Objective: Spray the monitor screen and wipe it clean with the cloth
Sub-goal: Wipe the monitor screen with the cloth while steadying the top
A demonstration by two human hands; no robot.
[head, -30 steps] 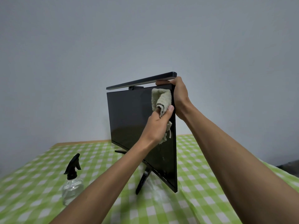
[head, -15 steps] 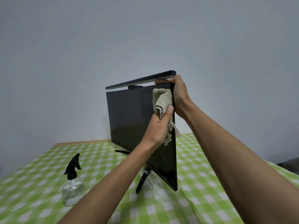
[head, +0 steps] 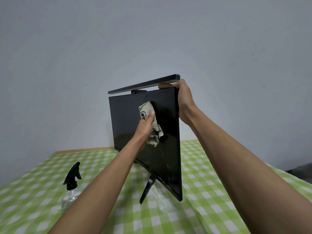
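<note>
A black monitor (head: 128, 122) stands on its stand on the table, screen dark, turned at an angle to me. My left hand (head: 145, 128) presses a crumpled beige cloth (head: 147, 109) against the upper middle of the screen. My right hand (head: 183, 98) grips the monitor's top right corner, fingers over the top edge. Small droplets or specks show on the lower right of the screen. A clear spray bottle (head: 71, 191) with a black trigger head stands on the table at the left, apart from both hands.
A black light bar (head: 143, 85) sits along the monitor's top edge. The table wears a green and white checked cloth (head: 199, 183). A plain grey wall (head: 152, 39) rises close behind. A dark object (head: 302, 171) shows at the far right edge.
My left hand has slid the cloth leftward across the screen, from the top right corner towards the upper middle. My right hand keeps its grip on the corner.
</note>
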